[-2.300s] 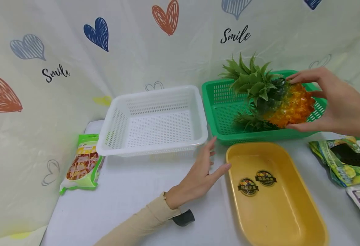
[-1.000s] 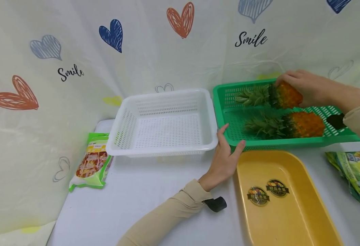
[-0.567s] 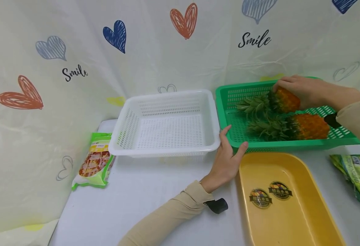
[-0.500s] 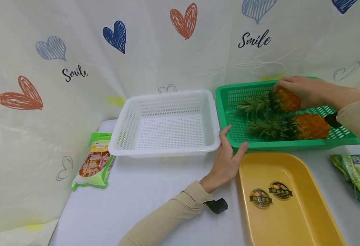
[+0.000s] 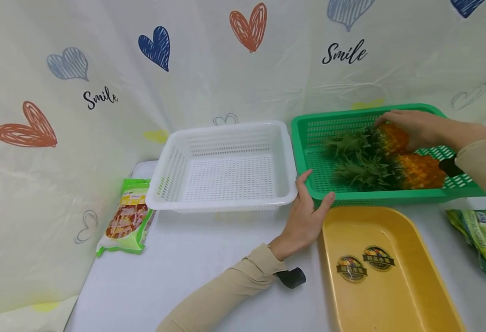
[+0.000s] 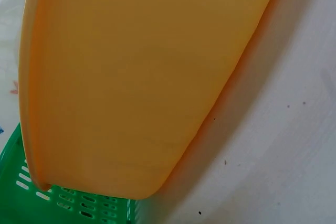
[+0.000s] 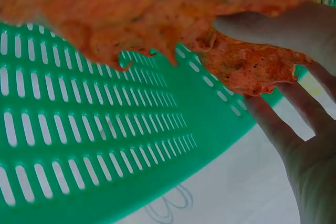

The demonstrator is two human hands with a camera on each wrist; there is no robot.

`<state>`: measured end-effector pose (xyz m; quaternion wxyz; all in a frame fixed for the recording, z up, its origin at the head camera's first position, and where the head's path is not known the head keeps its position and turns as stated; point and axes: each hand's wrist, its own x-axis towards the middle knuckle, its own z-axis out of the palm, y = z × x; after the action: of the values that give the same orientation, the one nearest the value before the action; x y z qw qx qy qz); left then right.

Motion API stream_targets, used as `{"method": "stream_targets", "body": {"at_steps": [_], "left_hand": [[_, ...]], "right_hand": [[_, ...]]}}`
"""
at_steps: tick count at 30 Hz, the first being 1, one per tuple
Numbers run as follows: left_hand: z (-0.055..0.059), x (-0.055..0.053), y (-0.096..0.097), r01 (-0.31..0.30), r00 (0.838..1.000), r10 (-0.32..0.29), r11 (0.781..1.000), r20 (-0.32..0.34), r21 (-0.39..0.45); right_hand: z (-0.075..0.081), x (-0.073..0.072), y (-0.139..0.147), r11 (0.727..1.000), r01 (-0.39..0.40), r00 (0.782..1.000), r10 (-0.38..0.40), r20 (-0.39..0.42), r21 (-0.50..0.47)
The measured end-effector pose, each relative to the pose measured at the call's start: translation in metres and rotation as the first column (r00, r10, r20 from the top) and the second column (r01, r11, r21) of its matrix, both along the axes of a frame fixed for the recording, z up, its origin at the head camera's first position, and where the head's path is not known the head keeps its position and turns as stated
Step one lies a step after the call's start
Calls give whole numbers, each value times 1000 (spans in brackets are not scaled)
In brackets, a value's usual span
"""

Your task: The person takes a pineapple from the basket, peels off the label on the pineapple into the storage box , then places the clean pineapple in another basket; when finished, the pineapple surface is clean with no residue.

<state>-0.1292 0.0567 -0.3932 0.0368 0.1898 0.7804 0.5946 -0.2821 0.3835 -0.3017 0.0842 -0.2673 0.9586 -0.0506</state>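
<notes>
Two pineapples lie side by side in the green basket (image 5: 375,197), their leaves pointing left. My right hand (image 5: 418,130) grips the rear pineapple (image 5: 393,138) by its orange body; the front pineapple (image 5: 421,171) lies along the near wall. In the right wrist view, thumb and fingers reach around the orange fruit (image 7: 247,69) beside the slotted wall. With its fingers spread, my left hand (image 5: 302,221) rests where the green basket, the white basket (image 5: 222,203) and the yellow tray (image 5: 375,299) meet. The left wrist view shows the tray's outer side, not the hand.
A green-and-white food packet (image 5: 126,216) lies left of the white basket. Another green-yellow packet (image 5: 485,237) is at the right edge, partly cut off. Behind the baskets hangs a cloth printed with hearts (image 5: 248,27).
My right hand has lowered the held pineapple into the back of the green basket, beside the front one. My left hand has come forward to the basket corners.
</notes>
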Motion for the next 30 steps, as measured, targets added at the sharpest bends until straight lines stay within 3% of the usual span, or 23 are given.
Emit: {"method": "stream_targets", "body": {"at_steps": [12,18,25,30], "left_hand": [[1,1,1,7,1000,-7,1000,-15,11],[-1,-1,1,8,1000,-7,1000,-23,22],[-2,-1,4,-20,999,21,1000,-43,24],[2,9,-2,3,1000,-3,1000,7,-3]], "right_hand": [[5,5,-1,1000,19,1000,-19,18,-7],[20,12,-11,1000,15,1000,-15,19,-17],[48,42,-43,997,-13,994,5,-113,-70],[60,73,-73,986,18,965,-60,-254,-166]]}}
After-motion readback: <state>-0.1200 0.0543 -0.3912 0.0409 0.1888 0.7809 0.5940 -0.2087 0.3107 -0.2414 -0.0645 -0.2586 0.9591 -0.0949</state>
